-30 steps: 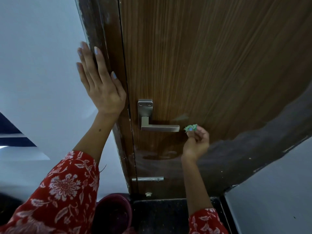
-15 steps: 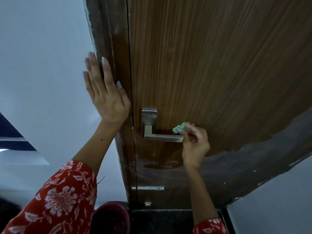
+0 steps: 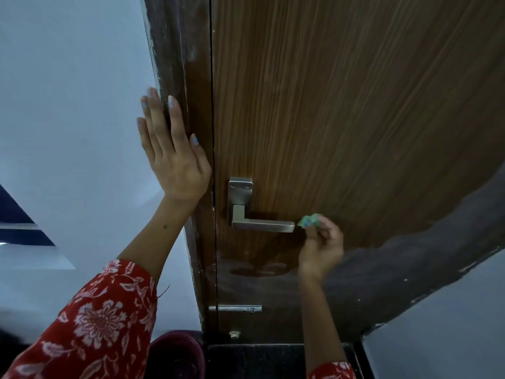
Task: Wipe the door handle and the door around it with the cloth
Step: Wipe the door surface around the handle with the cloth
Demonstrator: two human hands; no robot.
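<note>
Right hand (image 3: 322, 250) pinches a small crumpled green cloth (image 3: 308, 220) between thumb and fingertips, other fingers curled in. Cloth sticks out at top-left of the hand, just beside the free end of the brushed silver metal lever door handle (image 3: 262, 225); whether it touches the tip, cannot tell. Cloth sits against or very close to the brown wood-grain door (image 3: 341, 105); contact unclear. Handle lever is horizontal, pointing toward the right hand, mounted on a rectangular silver backplate (image 3: 240, 191) with two screws near its top. Right hand is lower right of the lever's end, wrist below it, forearm running down to a red floral cuff at the bottom edge.

Left hand (image 3: 175, 157) is spread flat, fingers extended and together, palm pressed on the dark brown worn door frame (image 3: 177, 50), its outer fingers overlapping the pale white wall (image 3: 68, 105). Holds nothing. It is left of and slightly above the backplate, across the dark gap between frame and door. Nails painted pale blue. Left forearm comes out of a red sleeve with white floral print (image 3: 95, 324).

Lower down on the door, a damp-looking patch (image 3: 257, 269) under the handle, then a small silver latch bolt (image 3: 235, 308) bridging frame and door. Dark maroon round bucket rim (image 3: 177, 351) at the bottom near the frame. Grey patchy area (image 3: 410, 269) covers the door's lower right.
</note>
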